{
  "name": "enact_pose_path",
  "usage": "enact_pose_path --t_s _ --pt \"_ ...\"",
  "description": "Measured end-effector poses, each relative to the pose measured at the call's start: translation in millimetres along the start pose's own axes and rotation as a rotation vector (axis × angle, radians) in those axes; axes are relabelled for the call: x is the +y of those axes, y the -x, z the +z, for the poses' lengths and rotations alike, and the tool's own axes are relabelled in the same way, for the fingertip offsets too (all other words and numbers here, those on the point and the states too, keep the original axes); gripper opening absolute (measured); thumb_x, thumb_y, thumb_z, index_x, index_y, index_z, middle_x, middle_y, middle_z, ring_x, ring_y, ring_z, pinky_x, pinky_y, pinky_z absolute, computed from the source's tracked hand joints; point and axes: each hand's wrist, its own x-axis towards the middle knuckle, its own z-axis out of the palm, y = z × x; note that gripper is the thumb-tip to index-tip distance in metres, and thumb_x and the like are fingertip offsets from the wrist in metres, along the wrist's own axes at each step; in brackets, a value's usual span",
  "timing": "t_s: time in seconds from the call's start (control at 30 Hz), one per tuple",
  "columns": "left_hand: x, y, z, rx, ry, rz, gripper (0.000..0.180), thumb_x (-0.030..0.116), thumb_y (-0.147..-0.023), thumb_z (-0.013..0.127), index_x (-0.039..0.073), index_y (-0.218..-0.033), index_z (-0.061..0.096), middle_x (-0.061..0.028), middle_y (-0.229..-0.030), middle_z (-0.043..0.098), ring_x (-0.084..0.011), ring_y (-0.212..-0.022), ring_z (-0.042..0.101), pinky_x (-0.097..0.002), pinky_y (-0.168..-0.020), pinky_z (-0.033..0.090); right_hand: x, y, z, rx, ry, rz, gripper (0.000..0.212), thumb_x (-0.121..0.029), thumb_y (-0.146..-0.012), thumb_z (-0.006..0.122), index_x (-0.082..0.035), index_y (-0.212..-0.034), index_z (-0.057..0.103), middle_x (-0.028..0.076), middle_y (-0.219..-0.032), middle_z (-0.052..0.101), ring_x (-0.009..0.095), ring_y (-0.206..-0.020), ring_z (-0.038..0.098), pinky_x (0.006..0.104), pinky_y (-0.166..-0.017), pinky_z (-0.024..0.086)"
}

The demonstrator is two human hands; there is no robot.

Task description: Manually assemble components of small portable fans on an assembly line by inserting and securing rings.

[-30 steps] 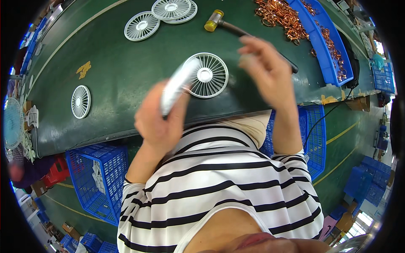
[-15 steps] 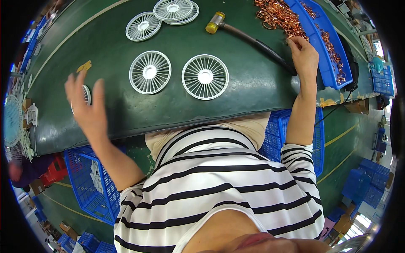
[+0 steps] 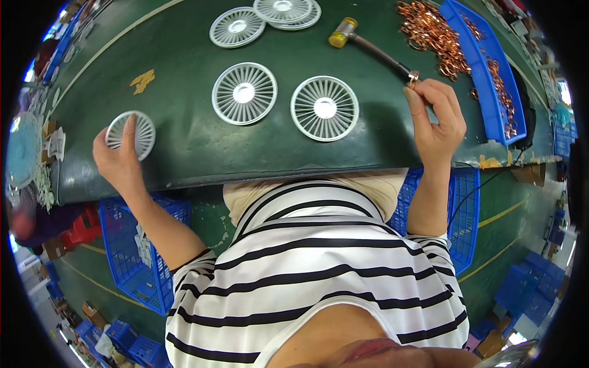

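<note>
At the left of the green table, my left hand (image 3: 118, 164) grips the edge of a white spoked disc (image 3: 143, 136), its thumb lying over the top. My right hand (image 3: 440, 126) pinches a small copper ring (image 3: 413, 77) between thumb and fingertips, just beyond the end of a mallet handle. Between my hands lie two more white discs, a nearer-left one (image 3: 244, 102) and a right one (image 3: 324, 109), both flat and apart. The yellow-headed mallet (image 3: 375, 51) rests on the table past my right hand.
Several copper rings lie in a pile (image 3: 435, 37) at the far right, beside a long blue tray (image 3: 469, 49) with more inside. Farther off, more white discs (image 3: 237, 27) partly overlap. A yellow scrap (image 3: 142, 81) lies left. Blue crates (image 3: 132, 245) stand below the table edge.
My left hand has come down onto the left disc and gripped it. My right hand has drawn back from the copper pile with a ring. The whole view has shifted slightly.
</note>
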Motion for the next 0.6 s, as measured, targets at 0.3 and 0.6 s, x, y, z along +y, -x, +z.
enact_pose_path --t_s 0.3,0.6 --pt "123.8 80.1 9.4 -0.344 0.901 -0.076 0.026 0.027 -0.101 0.047 0.002 -0.097 0.050 -0.0035 -0.088 0.049 -0.0111 -0.082 0.045 -0.0255 -0.076 0.040 -64.1 2.8 45.8 -0.075 -0.182 -0.450 0.025 -0.004 -0.061 0.080 -0.005 -0.082 0.066 0.007 -0.078 0.063 0.024 -0.067 0.061 0.0327 -0.057 0.051" --pt "156.9 108.0 10.5 -0.704 1.176 -0.059 0.025 0.024 -0.102 0.044 0.000 -0.110 0.045 -0.0037 -0.092 0.053 -0.0071 -0.080 0.047 -0.0222 -0.071 0.043 -80.7 -4.6 72.6 -0.044 -0.172 -0.466 0.020 -0.007 -0.064 0.076 -0.006 -0.078 0.062 0.003 -0.078 0.061 0.021 -0.066 0.059 0.0291 -0.053 0.047"
